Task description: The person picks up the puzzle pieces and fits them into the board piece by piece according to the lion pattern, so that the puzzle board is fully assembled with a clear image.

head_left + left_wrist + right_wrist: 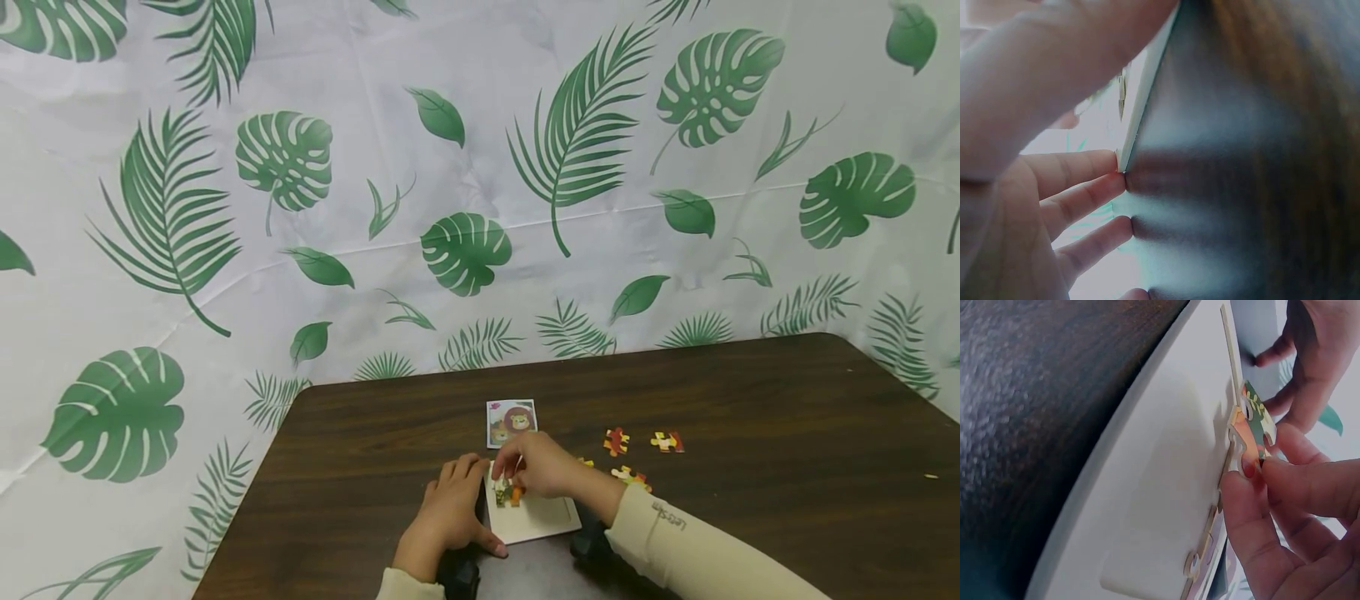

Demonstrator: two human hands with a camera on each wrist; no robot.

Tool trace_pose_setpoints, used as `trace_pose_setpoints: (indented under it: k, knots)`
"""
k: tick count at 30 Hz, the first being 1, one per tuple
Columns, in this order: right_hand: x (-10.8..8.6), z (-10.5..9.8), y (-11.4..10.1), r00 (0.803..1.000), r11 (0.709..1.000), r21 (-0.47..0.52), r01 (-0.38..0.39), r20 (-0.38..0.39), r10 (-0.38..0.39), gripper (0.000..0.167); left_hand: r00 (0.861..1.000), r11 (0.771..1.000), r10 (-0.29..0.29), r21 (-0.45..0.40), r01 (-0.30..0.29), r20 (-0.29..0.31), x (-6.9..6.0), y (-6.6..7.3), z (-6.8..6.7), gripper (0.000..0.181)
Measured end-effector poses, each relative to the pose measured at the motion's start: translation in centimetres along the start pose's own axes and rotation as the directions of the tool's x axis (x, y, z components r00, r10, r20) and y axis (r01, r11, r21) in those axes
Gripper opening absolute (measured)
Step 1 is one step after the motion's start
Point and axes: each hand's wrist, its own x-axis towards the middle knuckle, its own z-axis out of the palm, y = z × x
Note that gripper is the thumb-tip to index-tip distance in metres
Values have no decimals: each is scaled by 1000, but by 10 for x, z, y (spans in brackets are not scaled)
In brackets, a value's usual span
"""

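Observation:
A pale puzzle tray (534,527) lies near the table's front edge. My right hand (543,467) is over its upper left part, thumb and fingertips pinching a green and orange puzzle piece (1249,439). In the right wrist view that piece is tilted against the tray's recess, and other pieces (1196,564) lie along the far side. My left hand (450,508) rests at the tray's left side with fingers spread. Its fingertips (1107,164) touch the tray's corner and the table in the left wrist view. The right hand partly hides the fitted pieces in the head view.
Behind the tray lies a picture card (512,421) with a lion on it. Loose puzzle pieces, one red (617,442), one yellow and red (667,442) and another (632,477) by the right forearm, lie on the dark wooden table (787,433). A leaf-patterned cloth (465,167) hangs behind.

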Motion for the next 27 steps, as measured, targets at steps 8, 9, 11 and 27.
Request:
trace_pose_setpoints:
  k: [8,9,11,27]
  knots:
    - [1,3,-1,1000,1000,-6,-15,-20,15,25,1000,1000,-1,1,1,3,1,-2,2,108]
    - [1,3,-1,1000,1000,-5,-15,-24,15,25,1000,1000,-3,0,3,4,1,-2,2,108]
    - [1,3,0,999,1000,4,-14,-30,14,24,1000,1000,-4,0,4,6,1,-2,1,108]
    - [3,8,2,998,1000,13,-25,-51,26,24,1000,1000,1,-5,-1,1,0,-1,1,107]
